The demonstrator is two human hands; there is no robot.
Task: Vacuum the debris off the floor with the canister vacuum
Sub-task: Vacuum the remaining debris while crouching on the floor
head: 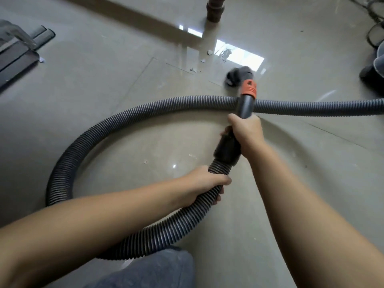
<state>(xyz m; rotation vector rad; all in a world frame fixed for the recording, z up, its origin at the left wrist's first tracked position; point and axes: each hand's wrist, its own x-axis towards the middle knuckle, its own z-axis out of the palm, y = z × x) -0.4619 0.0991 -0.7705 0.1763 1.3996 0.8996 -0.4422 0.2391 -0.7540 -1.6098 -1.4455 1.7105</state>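
A dark ribbed vacuum hose [87,138] loops across the glossy tiled floor [124,80] and runs off to the right. My left hand [205,183] grips the hose just below its black cuff. My right hand [245,132] grips the grey wand handle [246,106] above the cuff. The wand ends in an orange collar [248,86] and a blurred black nozzle [236,76] down on the floor. Small pale debris bits [204,57] lie just beyond the nozzle, near a table leg. A few more specks [192,156] lie inside the hose loop.
A dark wooden table leg [215,9] stands at the top centre. Dark flat parts and two tubes [41,36] lie at the far left. A dark rounded body [374,67], possibly the canister, sits at the right edge beside cables [374,19]. My knee [155,269] shows at the bottom.
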